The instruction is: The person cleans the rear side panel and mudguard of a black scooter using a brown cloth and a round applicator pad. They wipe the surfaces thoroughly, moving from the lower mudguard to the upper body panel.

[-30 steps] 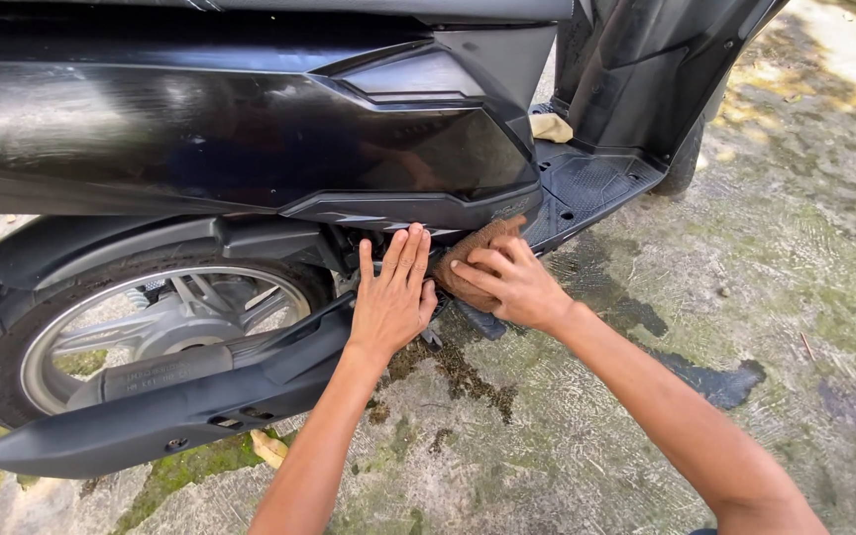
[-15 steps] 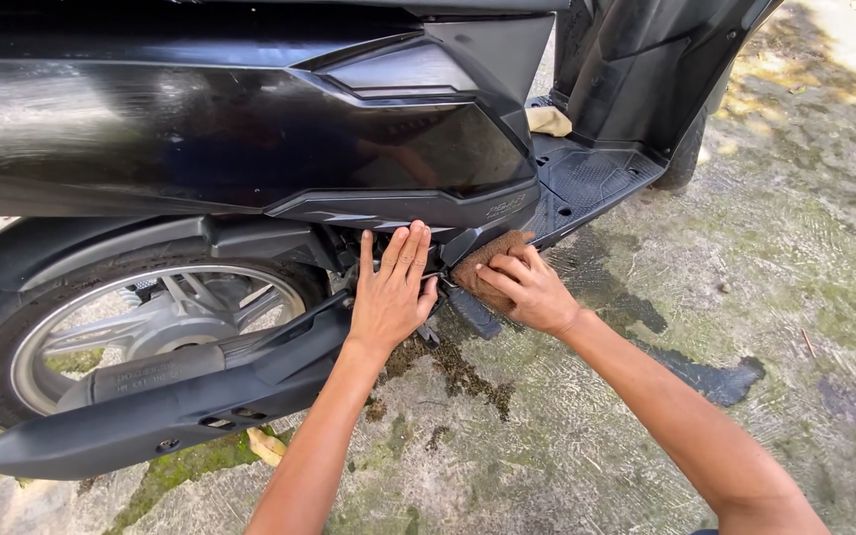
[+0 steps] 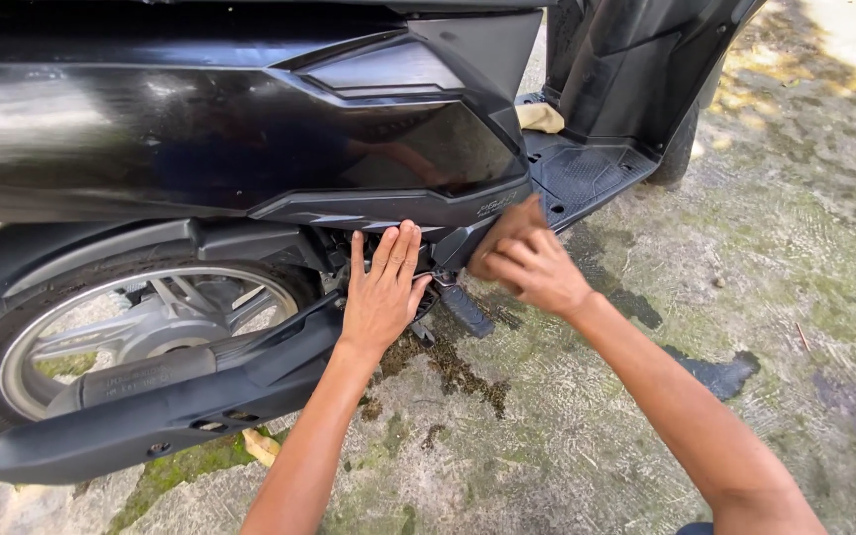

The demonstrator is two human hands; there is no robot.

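The right hand [image 3: 537, 269] clenched a fuzzy, crumpled brown cloth [image 3: 500, 230] against the glossy black scooter panel [image 3: 250, 139]; the left hand [image 3: 380, 292] lay flat, fingers released.

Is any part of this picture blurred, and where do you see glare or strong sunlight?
In the head view, the right hand and the brown cloth under it are smeared by motion blur; the left hand is sharp. Soft glare streaks lie across the glossy black side panel. Strong sunlight washes out the ground at top right, while the scooter's underside is in shade.
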